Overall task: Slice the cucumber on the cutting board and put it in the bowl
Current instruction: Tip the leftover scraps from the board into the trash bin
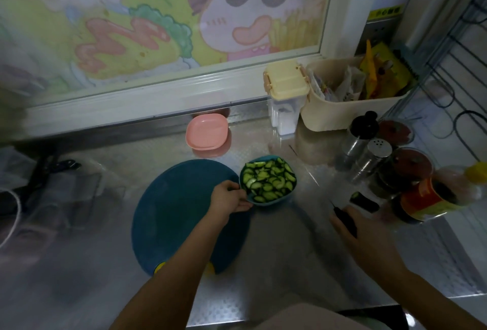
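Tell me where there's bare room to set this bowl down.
The round blue cutting board is bare, and the steel counter between it and your right hand, gripping a black-handled knife, is free. Right of the blue bowl, jars and shakers crowd the counter.

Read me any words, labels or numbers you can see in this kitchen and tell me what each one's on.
Nothing reads clearly.
The yellow sign on the wall, top right: dark characters, too blurred to read.
The red and yellow jar label: print too blurred.
The packets in the beige basket: print too small.
The bowl, knife, cutting board, pink plate: no text visible.
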Demonstrator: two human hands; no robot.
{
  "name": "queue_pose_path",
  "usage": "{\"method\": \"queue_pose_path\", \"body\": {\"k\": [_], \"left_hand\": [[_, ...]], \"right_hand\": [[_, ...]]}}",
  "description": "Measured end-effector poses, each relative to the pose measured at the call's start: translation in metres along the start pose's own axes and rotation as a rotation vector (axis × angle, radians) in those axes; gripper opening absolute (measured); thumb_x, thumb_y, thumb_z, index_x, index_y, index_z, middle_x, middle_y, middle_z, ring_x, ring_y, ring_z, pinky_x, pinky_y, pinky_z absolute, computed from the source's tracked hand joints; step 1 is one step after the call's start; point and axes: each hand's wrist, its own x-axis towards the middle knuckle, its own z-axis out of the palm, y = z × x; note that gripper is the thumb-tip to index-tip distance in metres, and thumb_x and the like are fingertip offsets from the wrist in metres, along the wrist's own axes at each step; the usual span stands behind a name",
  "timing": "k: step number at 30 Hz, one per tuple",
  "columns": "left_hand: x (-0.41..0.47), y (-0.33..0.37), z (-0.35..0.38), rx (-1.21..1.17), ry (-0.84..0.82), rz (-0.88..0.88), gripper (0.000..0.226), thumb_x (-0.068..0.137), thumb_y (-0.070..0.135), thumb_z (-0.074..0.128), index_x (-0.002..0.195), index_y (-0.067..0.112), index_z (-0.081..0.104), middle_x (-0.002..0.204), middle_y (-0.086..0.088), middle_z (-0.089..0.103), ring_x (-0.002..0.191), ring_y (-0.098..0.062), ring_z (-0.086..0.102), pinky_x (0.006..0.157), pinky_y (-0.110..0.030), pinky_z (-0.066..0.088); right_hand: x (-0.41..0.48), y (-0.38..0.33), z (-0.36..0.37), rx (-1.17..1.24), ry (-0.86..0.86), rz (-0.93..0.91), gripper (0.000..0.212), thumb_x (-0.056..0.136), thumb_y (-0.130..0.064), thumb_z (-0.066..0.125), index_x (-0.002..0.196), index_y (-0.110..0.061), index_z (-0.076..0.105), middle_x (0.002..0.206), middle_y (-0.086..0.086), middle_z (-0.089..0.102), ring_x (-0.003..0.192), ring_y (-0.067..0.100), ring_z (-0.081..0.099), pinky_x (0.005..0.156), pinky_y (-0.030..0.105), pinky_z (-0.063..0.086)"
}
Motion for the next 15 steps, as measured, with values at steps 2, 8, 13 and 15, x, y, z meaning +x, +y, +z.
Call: {"method": "queue_pose_path", "body": {"k": [2,8,13,15], "left_hand": [[0.009,0.011,-0.009,0.010,0.020,0.030,0.013,0.088,-0.005,0.053,0.099,0.003,0.051,0.085,-0.024,0.064,0.054,-0.022,0.066,0.050,-0.027,0.055],[0.051,0.052,-0.021,0.037,0.092,0.056,0.024,0.086,-0.007,0.056,0.110,-0.002,0.051,0.080,-0.021,0.065,0.049,-0.019,0.066,0.045,-0.024,0.053],[0.080,0.074,-0.012,0.082,0.121,0.046,0.020,0.087,-0.006,0.056,0.106,0.000,0.053,0.099,-0.023,0.061,0.071,-0.029,0.064,0.044,-0.025,0.054],[0.092,0.077,-0.006,0.088,0.158,0.049,0.009,0.086,-0.004,0.058,0.091,0.004,0.056,0.098,-0.020,0.061,0.079,-0.032,0.065,0.050,-0.028,0.057]], "right_hand": [[0.009,0.000,-0.002,0.005,0.069,-0.034,0.017,0.089,-0.029,0.059,0.080,-0.016,0.057,0.064,-0.006,0.053,0.055,0.004,0.051,0.049,0.019,0.034],[0.028,0.001,0.001,0.018,0.026,0.042,0.023,0.090,-0.035,0.055,0.079,-0.015,0.057,0.069,-0.004,0.055,0.061,0.012,0.054,0.058,0.034,0.047],[0.036,0.001,0.011,0.023,0.038,0.103,0.029,0.090,-0.039,0.054,0.066,-0.024,0.048,0.060,-0.006,0.051,0.055,0.008,0.051,0.052,0.025,0.039],[0.035,0.000,0.014,0.037,0.034,0.099,0.029,0.090,-0.040,0.054,0.066,-0.025,0.047,0.057,-0.007,0.050,0.053,0.003,0.049,0.049,0.019,0.035]]}}
